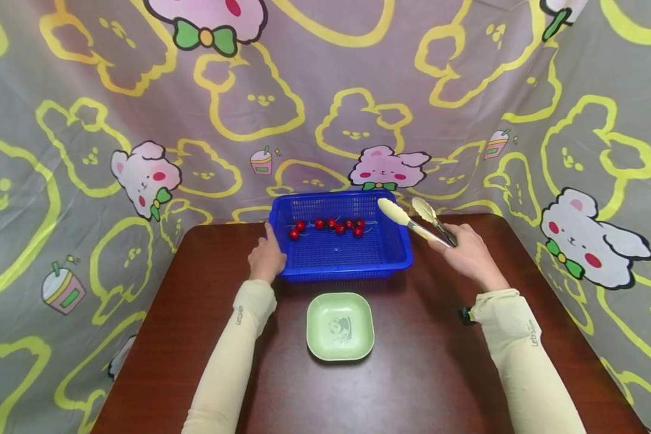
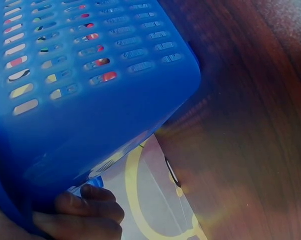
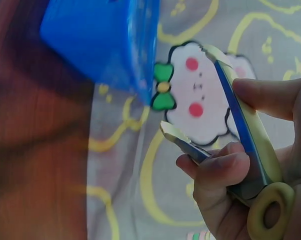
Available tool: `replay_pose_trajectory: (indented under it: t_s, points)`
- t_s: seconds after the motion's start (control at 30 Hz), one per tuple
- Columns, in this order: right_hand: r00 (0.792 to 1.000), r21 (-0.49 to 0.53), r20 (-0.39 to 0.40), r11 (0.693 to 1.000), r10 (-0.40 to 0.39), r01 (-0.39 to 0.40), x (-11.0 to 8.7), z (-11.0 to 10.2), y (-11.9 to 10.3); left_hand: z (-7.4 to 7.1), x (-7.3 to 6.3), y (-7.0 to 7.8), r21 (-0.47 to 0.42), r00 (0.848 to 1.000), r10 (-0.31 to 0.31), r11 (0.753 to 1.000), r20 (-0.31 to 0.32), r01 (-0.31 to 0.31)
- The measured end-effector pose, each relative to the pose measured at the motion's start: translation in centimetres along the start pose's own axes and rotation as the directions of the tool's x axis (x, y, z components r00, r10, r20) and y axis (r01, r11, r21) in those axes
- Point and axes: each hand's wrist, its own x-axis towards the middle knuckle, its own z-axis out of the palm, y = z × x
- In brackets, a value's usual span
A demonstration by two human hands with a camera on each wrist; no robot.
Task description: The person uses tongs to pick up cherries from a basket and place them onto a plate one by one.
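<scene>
A blue plastic basket (image 1: 336, 265) with slotted walls stands at the back of the table, several red cherries (image 1: 340, 228) with stems lying on its floor. At its left end my left hand (image 1: 267, 258) grips the rim; in the left wrist view the curled fingers (image 2: 90, 212) show below the basket wall (image 2: 90, 125). My right hand (image 1: 469, 253) holds cream-tipped metal tongs (image 1: 424, 232) by their arms, over the basket's right end. The tongs' tips stand apart with nothing between them, as the right wrist view shows. A square green dish (image 1: 340, 349) with a panda print sits in front of the basket.
The brown wooden table (image 1: 412, 374) reaches back to a patterned cloth (image 1: 314, 72) that hangs behind and along both sides. A small dark object (image 1: 466, 316) shows beside the right sleeve.
</scene>
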Motion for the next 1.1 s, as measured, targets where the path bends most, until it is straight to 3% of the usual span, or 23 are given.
replay_pose_trajectory:
  t_s: [0.43, 0.7, 1.1]
  points:
    - [0.998, -0.002, 0.059, 1.0, -0.015, 0.015, 1.8, 2.9, -4.3, 0.2, 0.2, -0.3, -0.005, 1.0, 0.003, 1.0, -0.002, -0.003]
    - [0.992, -0.028, 0.121, 0.999, 0.038, -0.034, 2.5, 4.2, -5.6, 0.3, 0.2, -0.2, -0.006, 1.0, -0.001, 1.0, -0.002, 0.001]
    - [0.99, -0.111, 0.135, 0.993, 0.048, -0.033, 3.7, 6.2, -6.6, 0.2, 0.3, -0.2, 0.015, 1.0, 0.004, 1.0, -0.007, -0.004]
